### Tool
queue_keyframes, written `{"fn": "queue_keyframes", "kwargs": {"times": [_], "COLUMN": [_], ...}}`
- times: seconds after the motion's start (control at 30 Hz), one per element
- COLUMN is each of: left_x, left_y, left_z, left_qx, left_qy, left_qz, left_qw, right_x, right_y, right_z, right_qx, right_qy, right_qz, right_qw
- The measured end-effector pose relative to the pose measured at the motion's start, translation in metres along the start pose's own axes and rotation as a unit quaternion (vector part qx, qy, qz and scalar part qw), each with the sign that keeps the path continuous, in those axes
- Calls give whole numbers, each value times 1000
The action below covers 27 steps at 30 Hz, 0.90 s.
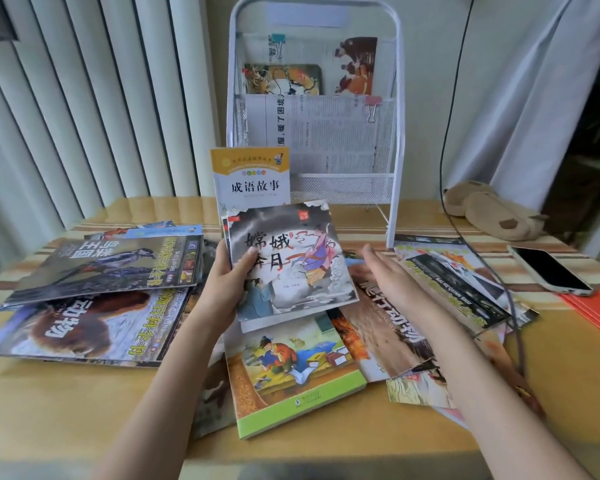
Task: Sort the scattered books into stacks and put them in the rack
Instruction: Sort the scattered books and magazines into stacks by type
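My left hand (227, 282) grips a small stack of books (291, 261), thumb pressed on the top cover, while my right hand (392, 282) hovers open beside them, holding nothing.

My left hand (227, 271) is raised in front of me, fingers curled round the left edge of some books (288, 254), thumb pressed on the front cover. My right hand (392, 275) hovers open just right of them, palm turned inward, fingers straight and together, touching nothing. Both forearms are bare and reach forward from the bottom of the view.
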State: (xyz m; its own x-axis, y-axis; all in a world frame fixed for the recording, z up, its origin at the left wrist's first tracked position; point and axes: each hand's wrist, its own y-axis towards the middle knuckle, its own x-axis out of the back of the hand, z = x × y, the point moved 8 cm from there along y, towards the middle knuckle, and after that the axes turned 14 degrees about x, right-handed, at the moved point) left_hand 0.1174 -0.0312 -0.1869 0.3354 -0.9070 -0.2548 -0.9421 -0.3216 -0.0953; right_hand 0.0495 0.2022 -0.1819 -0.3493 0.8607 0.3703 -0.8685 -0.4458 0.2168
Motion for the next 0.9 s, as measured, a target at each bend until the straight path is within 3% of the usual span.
{"fn": "queue_keyframes", "kwargs": {"times": [0.13, 0.27, 0.33, 0.37, 0.47, 0.5, 0.53, 0.67, 0.9], "left_x": [-35, -74, -97, -106, -123, -122, -123, -130, -142], "left_y": [26, 64, 85, 95, 121, 129, 134, 140, 146], "left_z": [-25, -31, -15, 1, 55, 66, 68, 53, 46], "left_qx": [-51, -36, -44, -49, -23, -14, -17, -89, -108], "left_qy": [88, 149, 268, 382, 678, 719, 735, 734, 734], "left_qz": [21, 39, 55, 48, 50, 48, 38, -6, -25], "left_qw": [995, 987, 961, 922, 733, 694, 677, 673, 670], "right_x": [-4, 46, 83, 99, 128, 132, 134, 128, 119], "right_y": [44, 76, 80, 82, 87, 88, 90, 96, 116], "right_z": [20, 14, 0, -10, -38, -44, -50, -63, -59], "right_qx": [21, 73, 74, 69, 47, 45, 46, 40, 66], "right_qy": [59, 145, 149, 153, 166, 167, 165, 154, 145], "right_qz": [-16, -185, -274, -307, -353, -357, -357, -340, -295], "right_qw": [998, 969, 947, 937, 919, 918, 918, 927, 942]}}
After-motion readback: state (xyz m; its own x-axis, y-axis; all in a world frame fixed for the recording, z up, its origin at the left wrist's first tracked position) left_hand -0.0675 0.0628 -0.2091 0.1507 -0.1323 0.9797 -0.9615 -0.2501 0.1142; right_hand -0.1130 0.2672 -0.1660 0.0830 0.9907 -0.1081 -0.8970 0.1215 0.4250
